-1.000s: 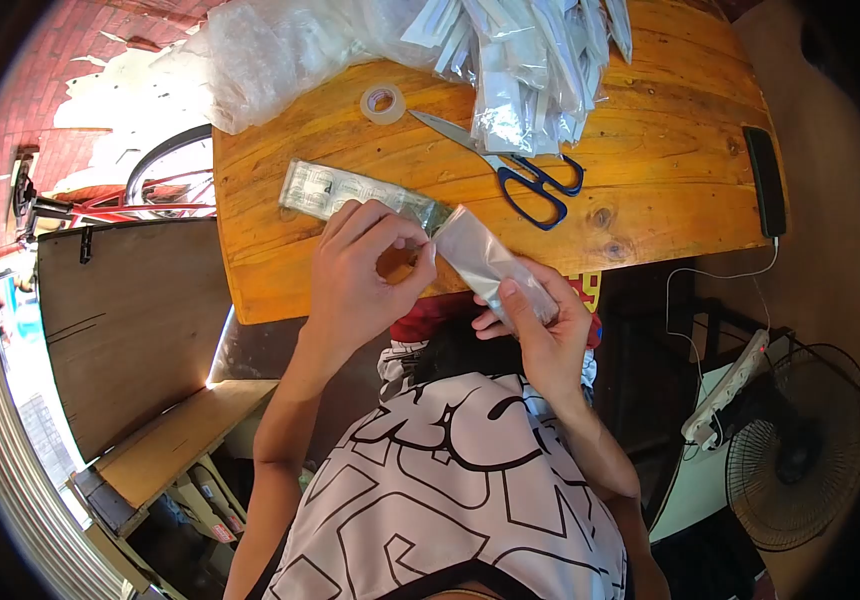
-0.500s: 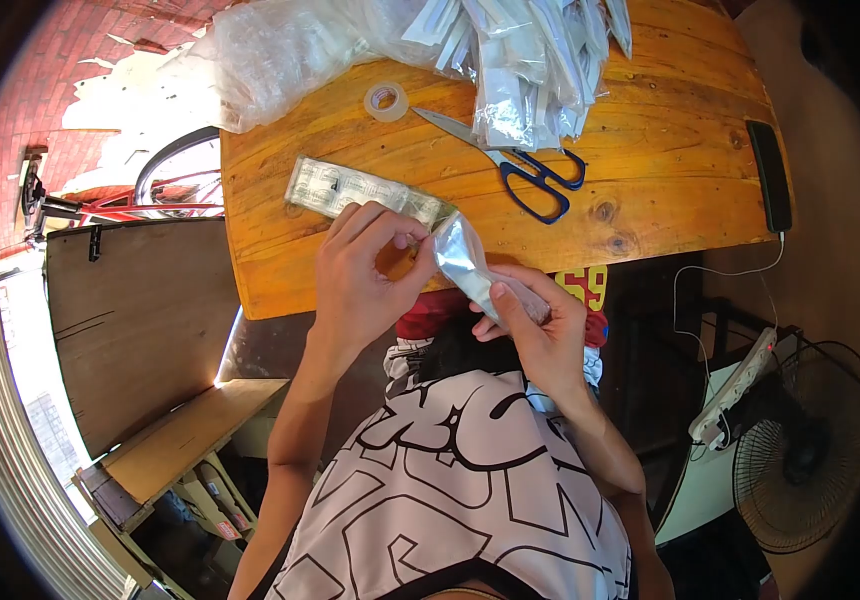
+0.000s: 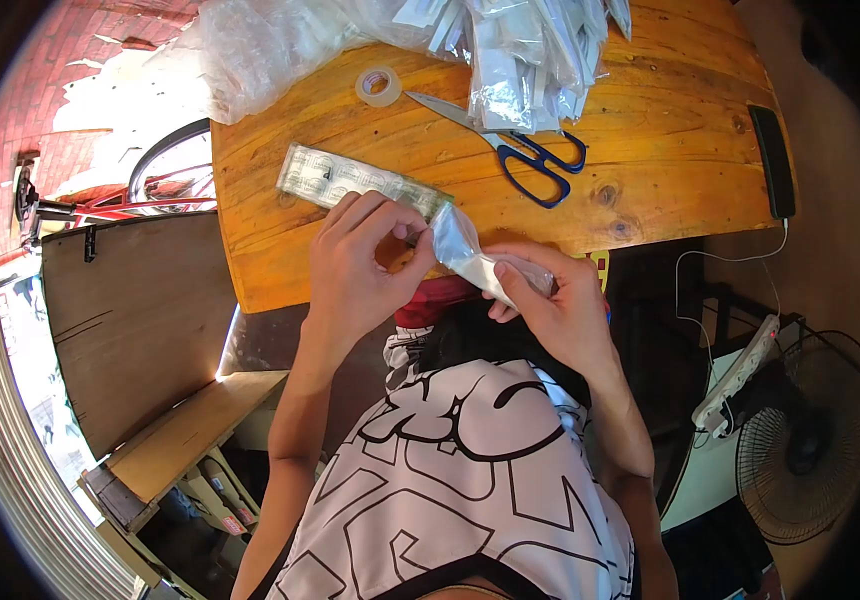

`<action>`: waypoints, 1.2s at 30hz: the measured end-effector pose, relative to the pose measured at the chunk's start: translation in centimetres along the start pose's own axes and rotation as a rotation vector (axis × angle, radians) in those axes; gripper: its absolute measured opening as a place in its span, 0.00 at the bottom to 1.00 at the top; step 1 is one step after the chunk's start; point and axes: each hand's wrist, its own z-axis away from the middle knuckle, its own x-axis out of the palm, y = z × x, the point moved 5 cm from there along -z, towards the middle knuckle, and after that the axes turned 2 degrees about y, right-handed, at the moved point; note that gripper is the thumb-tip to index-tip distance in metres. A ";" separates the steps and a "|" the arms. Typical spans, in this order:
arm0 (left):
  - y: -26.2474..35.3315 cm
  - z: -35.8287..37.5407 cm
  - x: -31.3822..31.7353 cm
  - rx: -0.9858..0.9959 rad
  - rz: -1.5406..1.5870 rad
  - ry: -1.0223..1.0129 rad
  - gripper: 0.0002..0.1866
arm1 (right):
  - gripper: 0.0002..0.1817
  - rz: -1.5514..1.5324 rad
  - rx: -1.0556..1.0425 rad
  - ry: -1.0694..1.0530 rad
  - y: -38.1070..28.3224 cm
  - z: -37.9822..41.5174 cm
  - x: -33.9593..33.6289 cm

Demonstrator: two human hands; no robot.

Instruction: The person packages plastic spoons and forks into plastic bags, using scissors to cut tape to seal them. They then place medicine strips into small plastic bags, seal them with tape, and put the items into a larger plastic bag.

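Observation:
A clear plastic sleeve (image 3: 458,243) with something whitish inside stretches between my two hands over the table's front edge. My left hand (image 3: 362,245) pinches its left end between thumb and forefinger, the other fingers curled. My right hand (image 3: 555,305) is closed around the other end, thumb on top, hiding part of the contents. Just beyond my left hand lies a flat pale strip (image 3: 335,180) with rows of printed rounded marks, its right end passing behind my fingers. Scissors (image 3: 540,165) with dark blue handles and a roll of clear tape (image 3: 378,87) lie farther back.
A heap of filled clear packets (image 3: 530,70) and crumpled clear plastic (image 3: 270,55) cover the back of the wooden table (image 3: 650,130). A phone (image 3: 770,165) on a white cable lies at the right edge. A power strip (image 3: 738,375) and a fan (image 3: 805,440) stand lower right.
My right hand has shifted slightly right and turned a little, with the sleeve still held at both ends. The table and things on it appear slightly higher in view.

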 end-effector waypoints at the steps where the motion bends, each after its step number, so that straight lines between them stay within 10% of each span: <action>1: 0.0 0.0 0.0 0.002 0.006 -0.007 0.09 | 0.14 -0.029 0.004 -0.005 -0.2 -0.2 0.0; 15: 0.0 1.5 -0.9 -0.123 0.164 0.035 0.07 | 0.20 -0.290 0.008 -0.027 -0.2 -1.7 3.4; 36: -0.5 2.5 -0.6 -0.010 0.295 0.149 0.09 | 0.12 0.202 0.005 0.137 -1.9 -1.3 2.3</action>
